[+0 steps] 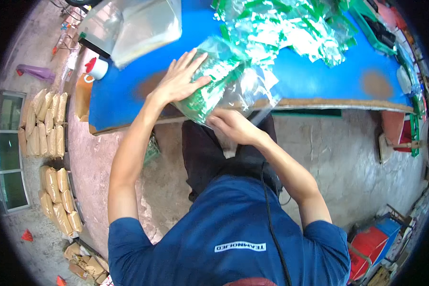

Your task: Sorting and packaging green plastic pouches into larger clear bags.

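A clear plastic bag (252,88) with small green-and-silver packets in it lies at the table's near edge and partly overhangs it. My left hand (182,78) rests on the bag's left side, fingers spread and thumb out to the right. Below it, my right hand (231,125) has its fingers curled closed at the bag's lower edge, in front of the table edge. Its fingertips are partly hidden. Beyond the bag spreads a heap of loose green-and-silver packets (295,35) on the blue tabletop (314,83).
A clear-sided bin (150,31) stands at the table's far left, with a white mug (98,69) beside it. A green tray (372,28) holds dark objects at the far right. Brown sacks (43,124) are stacked on the floor at left. A red-and-blue cart (372,245) stands at lower right.
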Available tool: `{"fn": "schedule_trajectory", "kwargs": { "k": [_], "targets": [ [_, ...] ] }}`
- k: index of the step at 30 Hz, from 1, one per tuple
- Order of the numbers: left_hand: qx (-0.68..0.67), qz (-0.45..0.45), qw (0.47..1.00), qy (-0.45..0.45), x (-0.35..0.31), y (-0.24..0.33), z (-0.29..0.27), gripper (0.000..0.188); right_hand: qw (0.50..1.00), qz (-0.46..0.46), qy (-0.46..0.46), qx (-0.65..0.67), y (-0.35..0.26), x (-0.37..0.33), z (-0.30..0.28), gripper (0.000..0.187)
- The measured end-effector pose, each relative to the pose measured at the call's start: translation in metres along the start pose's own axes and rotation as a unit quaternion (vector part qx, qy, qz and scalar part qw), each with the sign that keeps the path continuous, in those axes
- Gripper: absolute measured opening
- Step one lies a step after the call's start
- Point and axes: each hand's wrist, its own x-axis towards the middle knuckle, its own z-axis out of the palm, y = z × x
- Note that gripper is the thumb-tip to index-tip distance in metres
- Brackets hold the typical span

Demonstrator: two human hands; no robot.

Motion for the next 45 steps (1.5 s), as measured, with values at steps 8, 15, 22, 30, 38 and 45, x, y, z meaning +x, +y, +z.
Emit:
{"fn": "schedule_trajectory", "kwargs": {
  "k": [8,15,22,30,38,45],
  "targets": [
    [0.254,0.077,0.947,0.182,0.052,-0.033,-0.065,0.08,0.969,-0.221,-0.086,0.075,-0.025,0.111,0.029,0.028],
    [0.274,0.054,0.945,0.173,0.036,-0.022,-0.055,0.079,0.911,-0.222,0.327,-0.115,-0.074,0.102,-0.17,0.047],
    [0.276,-0.01,0.956,0.101,-0.009,-0.058,-0.075,0.075,0.764,0.013,0.459,-0.453,-0.004,0.187,-0.309,0.108],
    [0.325,-0.066,0.94,0.081,-0.063,-0.152,-0.152,0.069,0.794,0.034,0.391,-0.464,-0.021,0.184,-0.224,0.113],
    [-0.283,-0.139,0.933,0.174,-0.088,-0.016,-0.026,0.026,0.75,-0.158,0.326,-0.553,-0.023,0.15,-0.138,0.082],
    [-0.742,-0.205,0.614,0.172,-0.054,0.008,0.036,0.043,0.81,-0.322,0.064,-0.486,-0.022,0.098,-0.076,0.071]
  ]
}}
